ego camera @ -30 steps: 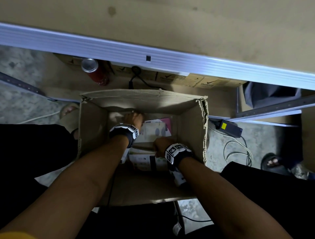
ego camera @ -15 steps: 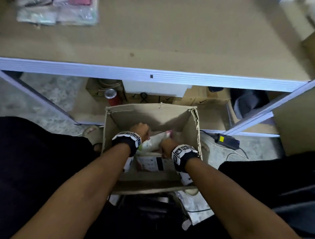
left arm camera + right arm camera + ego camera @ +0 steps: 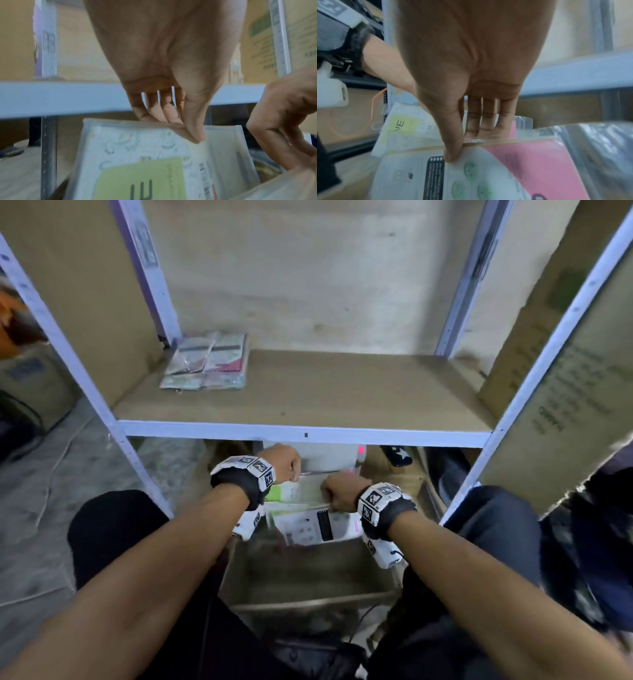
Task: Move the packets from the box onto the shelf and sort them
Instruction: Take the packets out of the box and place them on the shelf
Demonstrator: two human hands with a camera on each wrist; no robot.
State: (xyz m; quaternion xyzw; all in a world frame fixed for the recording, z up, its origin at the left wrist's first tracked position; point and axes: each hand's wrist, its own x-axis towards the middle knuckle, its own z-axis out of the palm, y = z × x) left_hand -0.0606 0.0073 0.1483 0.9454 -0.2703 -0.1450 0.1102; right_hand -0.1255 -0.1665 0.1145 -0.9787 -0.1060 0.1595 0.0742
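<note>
My left hand (image 3: 284, 465) pinches the top edge of a clear packet with a green label (image 3: 140, 169), thumb in front and fingers behind. My right hand (image 3: 337, 494) pinches a pink-and-white packet (image 3: 530, 167) by its top edge, close beside the left one. Both packets hang just below the shelf's front rail (image 3: 308, 434), above the open cardboard box (image 3: 301, 577) on the floor. A small pile of packets (image 3: 207, 361) lies at the back left of the shelf board (image 3: 342, 392).
Pale metal uprights (image 3: 102, 405) frame the shelf on both sides. Large cardboard cartons (image 3: 565, 378) stand to the right. Under the shelf sit more items and a dark bag. My knees flank the box. A cable (image 3: 54, 474) runs over the floor at left.
Both hands have come up out of the box, each with a packet, to just under the shelf rail. My head has tilted up, so the shelf board and its pile now show.
</note>
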